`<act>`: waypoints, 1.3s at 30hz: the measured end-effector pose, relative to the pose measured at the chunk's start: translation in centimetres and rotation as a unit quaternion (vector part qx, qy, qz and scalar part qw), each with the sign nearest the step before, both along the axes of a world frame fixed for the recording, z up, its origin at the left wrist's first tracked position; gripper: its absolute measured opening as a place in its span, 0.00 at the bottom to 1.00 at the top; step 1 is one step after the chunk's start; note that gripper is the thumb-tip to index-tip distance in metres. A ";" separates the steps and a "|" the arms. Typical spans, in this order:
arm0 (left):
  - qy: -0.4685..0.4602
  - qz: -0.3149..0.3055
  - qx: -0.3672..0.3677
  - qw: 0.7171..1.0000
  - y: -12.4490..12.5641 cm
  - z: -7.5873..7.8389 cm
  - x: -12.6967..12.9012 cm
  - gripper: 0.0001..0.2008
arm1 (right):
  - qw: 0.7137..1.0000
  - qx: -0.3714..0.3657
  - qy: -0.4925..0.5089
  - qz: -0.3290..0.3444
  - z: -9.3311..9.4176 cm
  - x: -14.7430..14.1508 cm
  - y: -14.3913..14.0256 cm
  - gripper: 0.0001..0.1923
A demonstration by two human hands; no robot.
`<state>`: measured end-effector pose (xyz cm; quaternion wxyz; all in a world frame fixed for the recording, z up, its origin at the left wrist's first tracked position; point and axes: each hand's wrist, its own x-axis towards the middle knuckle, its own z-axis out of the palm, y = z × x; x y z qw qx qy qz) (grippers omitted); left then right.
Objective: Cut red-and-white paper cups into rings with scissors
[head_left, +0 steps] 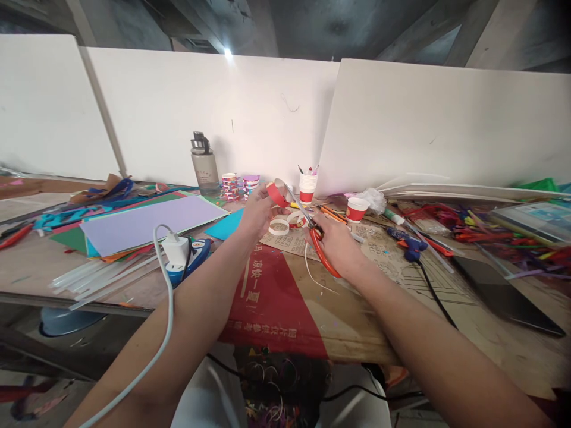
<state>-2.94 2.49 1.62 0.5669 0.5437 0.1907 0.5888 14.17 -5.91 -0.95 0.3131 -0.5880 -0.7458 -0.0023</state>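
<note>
My left hand (257, 213) is closed on a red-and-white ring that looks cut from a paper cup (277, 195), raised above the table. My right hand (335, 239) grips scissors (325, 254) with orange-red handles. Their blades point up and left, right beside the ring; whether they touch it I cannot tell. Beneath my hands lie a white paper ring (279, 227) and a red-and-white one (296, 220). A thin white strip (313, 278) curls down below the scissors.
A red-and-white paper cup (357, 210) and a cup stack holding pens (307, 187) stand behind. Coloured sheets (151, 223), clear sticks (104, 279) and a power strip (196, 252) lie left. A blue glue gun (410, 246) and dark tablet-like slab (506, 294) lie right.
</note>
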 end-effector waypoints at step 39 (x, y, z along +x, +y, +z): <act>0.021 -0.010 0.014 1.000 0.3 0.1 -0.3 0.15 | 0.997 0.026 -0.066 -0.018 -0.3 0.5 0.1 0.18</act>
